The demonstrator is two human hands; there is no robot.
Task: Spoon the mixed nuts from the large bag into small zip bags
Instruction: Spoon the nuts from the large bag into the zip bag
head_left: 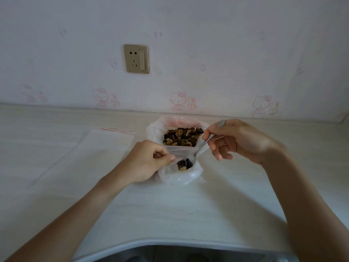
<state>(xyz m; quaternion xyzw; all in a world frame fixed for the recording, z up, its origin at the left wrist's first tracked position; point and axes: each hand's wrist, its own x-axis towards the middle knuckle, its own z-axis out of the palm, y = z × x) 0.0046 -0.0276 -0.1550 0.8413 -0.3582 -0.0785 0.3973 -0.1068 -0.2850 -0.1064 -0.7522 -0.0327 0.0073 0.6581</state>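
left hand [146,161] pinches the small zip bag [181,174] rim; right hand [232,140] grips the loaded spoon [198,150].

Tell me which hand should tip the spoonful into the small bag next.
Right. The right hand grips the spoon, its loaded bowl at the small zip bag mouth. The left hand pinches that mouth open.

Two bare forearms enter from bottom edge, no sleeves in frame. Left hand [146,161] and right hand [237,141]: no rings, watch or bracelets visible; fingernails short, unpainted.
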